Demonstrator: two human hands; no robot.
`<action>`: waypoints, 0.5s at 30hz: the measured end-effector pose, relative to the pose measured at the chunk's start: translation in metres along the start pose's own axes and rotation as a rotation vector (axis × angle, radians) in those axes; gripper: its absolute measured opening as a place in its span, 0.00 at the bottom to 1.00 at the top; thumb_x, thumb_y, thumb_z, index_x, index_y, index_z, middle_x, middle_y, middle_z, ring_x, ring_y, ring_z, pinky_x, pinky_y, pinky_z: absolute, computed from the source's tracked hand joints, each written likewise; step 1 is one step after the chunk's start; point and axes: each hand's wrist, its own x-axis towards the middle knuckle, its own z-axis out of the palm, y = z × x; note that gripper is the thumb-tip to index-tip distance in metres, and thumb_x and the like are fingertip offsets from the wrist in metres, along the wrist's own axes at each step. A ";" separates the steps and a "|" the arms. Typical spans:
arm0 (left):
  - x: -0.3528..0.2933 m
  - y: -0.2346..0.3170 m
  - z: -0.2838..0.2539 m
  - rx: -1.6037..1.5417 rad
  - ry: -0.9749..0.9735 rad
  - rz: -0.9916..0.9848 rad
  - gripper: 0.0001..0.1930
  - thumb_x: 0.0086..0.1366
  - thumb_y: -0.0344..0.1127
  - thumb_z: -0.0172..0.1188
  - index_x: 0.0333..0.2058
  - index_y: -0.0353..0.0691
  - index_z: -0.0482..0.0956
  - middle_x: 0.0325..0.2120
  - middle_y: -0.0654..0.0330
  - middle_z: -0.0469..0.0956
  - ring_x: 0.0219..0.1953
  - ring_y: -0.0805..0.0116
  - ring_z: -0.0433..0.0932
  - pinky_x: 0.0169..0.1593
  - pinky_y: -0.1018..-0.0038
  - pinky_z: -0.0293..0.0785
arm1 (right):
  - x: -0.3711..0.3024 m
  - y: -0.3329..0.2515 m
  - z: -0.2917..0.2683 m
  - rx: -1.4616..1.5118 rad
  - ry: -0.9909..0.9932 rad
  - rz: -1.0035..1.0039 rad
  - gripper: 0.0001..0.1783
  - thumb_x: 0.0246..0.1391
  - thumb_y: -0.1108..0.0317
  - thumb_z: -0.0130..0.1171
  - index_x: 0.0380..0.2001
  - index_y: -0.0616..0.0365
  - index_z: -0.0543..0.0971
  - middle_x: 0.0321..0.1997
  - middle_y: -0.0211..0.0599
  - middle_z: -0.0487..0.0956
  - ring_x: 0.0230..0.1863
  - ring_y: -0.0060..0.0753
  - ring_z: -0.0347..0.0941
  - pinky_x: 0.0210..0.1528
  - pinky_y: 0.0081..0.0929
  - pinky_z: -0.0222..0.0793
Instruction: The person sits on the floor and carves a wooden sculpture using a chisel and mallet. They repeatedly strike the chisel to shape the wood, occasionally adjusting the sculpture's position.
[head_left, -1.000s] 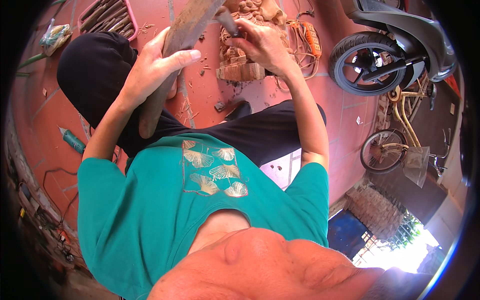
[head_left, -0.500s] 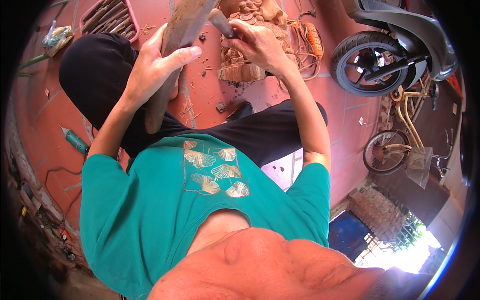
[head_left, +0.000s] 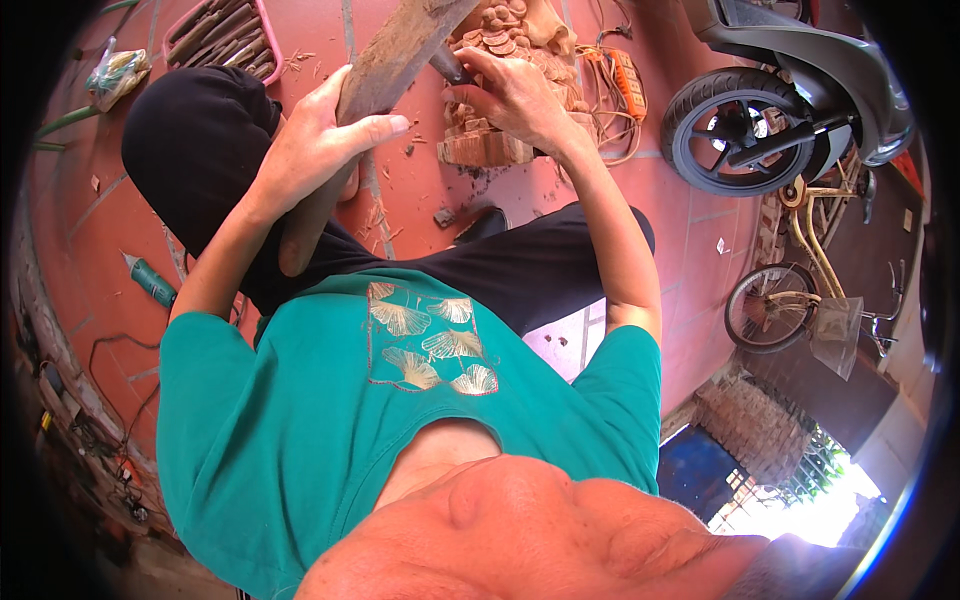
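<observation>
My left hand [head_left: 310, 145] is wrapped round a long, worn wooden mallet [head_left: 385, 70], its thumb lying along the wood. The mallet slants from above my lap up toward the far edge of the view. My right hand [head_left: 515, 100] holds a short, dark chisel [head_left: 449, 66] between its fingers. The mallet's broad end overlaps the chisel's upper end; whether they touch I cannot tell. Just beyond my right hand stands a carved wooden figure [head_left: 490, 148] with rounded, layered shapes on a rough base. The chisel's tip is hidden behind my fingers.
A pink basket of carving tools [head_left: 220, 40] lies at the far left, near a tied plastic bag [head_left: 118, 75]. An orange power strip [head_left: 628, 85] with coiled cords sits right of the carving. Farther right stand a motorbike [head_left: 740, 130] and a bicycle [head_left: 775, 305]. Wood chips litter the tiles.
The mallet's broad end has swung right and nearer, now covering the chisel's upper end. My left hand has shifted slightly with it. My right hand stays almost in place.
</observation>
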 end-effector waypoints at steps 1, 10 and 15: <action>0.000 0.000 -0.002 -0.022 -0.019 -0.012 0.23 0.68 0.35 0.62 0.57 0.30 0.72 0.33 0.66 0.75 0.32 0.83 0.71 0.36 0.83 0.69 | 0.000 0.001 0.000 -0.002 -0.003 0.009 0.19 0.59 0.58 0.66 0.49 0.56 0.76 0.29 0.42 0.77 0.26 0.39 0.74 0.31 0.37 0.67; 0.003 -0.009 0.000 -0.086 0.146 0.113 0.22 0.65 0.41 0.68 0.50 0.33 0.73 0.30 0.64 0.77 0.28 0.77 0.75 0.33 0.77 0.74 | 0.002 -0.004 -0.002 0.018 -0.018 0.022 0.17 0.59 0.60 0.65 0.47 0.56 0.77 0.30 0.45 0.80 0.35 0.49 0.80 0.38 0.40 0.72; -0.001 -0.007 0.002 0.032 -0.025 0.070 0.27 0.65 0.43 0.68 0.55 0.31 0.72 0.35 0.60 0.80 0.33 0.70 0.78 0.40 0.70 0.76 | 0.003 0.022 0.002 -0.002 0.034 0.028 0.18 0.60 0.61 0.64 0.50 0.55 0.76 0.32 0.41 0.80 0.31 0.38 0.77 0.36 0.35 0.71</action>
